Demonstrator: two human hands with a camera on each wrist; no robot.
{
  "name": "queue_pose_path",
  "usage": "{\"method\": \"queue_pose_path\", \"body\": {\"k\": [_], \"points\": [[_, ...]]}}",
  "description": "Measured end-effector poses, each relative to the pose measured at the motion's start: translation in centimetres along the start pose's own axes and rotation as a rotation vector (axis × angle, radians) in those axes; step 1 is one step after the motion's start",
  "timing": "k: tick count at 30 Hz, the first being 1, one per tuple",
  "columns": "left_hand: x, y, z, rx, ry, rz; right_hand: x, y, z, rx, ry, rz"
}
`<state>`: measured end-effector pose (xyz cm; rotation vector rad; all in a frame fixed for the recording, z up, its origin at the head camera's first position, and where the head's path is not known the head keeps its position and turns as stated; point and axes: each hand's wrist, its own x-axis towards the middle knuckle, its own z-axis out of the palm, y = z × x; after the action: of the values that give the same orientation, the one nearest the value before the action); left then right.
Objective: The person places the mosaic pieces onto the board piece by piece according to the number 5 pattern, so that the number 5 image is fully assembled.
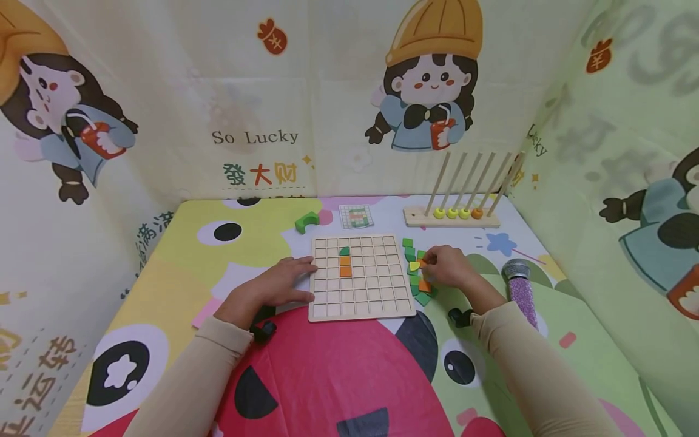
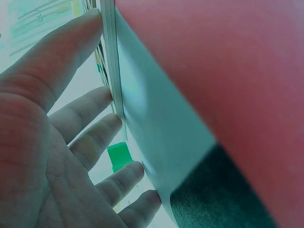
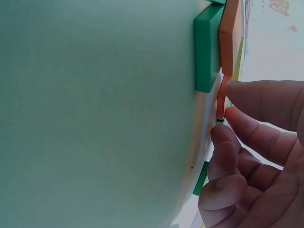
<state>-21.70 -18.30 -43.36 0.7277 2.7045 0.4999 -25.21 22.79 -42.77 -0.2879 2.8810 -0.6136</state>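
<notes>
Right fingers (image 3: pixel 266 97) are pinched on an orange tile (image 3: pixel 221 100), left fingers (image 2: pixel 59 57) spread; three grid tiles (image 1: pixel 346 261) are placed, loose tiles (image 1: pixel 409 253) unplaced.

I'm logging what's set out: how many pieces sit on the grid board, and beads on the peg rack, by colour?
Orange pieces on the grid board: 2
Green piece on the grid board: 1
Yellow beads on the peg rack: 3
Orange bead on the peg rack: 1
Total: 7
</notes>
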Motion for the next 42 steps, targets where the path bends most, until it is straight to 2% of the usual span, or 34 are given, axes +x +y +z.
{"method": "queue_pose_path", "body": {"k": [5,13,21,30,35,42], "points": [[0.0,0.0,-0.1,-0.002,0.000,0.004,0.2,0.0,-0.1,-0.005,-0.035,0.037],[-0.1,0.1,-0.1,-0.008,-0.003,-0.006,0.5,0.0,-0.2,-0.026,-0.041,0.022],[-0.1,0.0,0.0,-0.009,-0.003,-0.009,0.6,-0.5,-0.2,0.051,-0.018,0.086],[0.1,0.1,0.0,-0.008,-0.006,-0.015,0.7,-0.4,-0.4,0.126,-0.003,0.068],[0.0,0.1,0.0,-0.011,-0.010,-0.026,0.7,-0.4,-0.6,0.159,0.021,0.035],[-0.1,0.1,-0.1,-0.015,-0.008,-0.019,0.9,-1.2,-0.5,0.249,0.007,-0.018]]}}
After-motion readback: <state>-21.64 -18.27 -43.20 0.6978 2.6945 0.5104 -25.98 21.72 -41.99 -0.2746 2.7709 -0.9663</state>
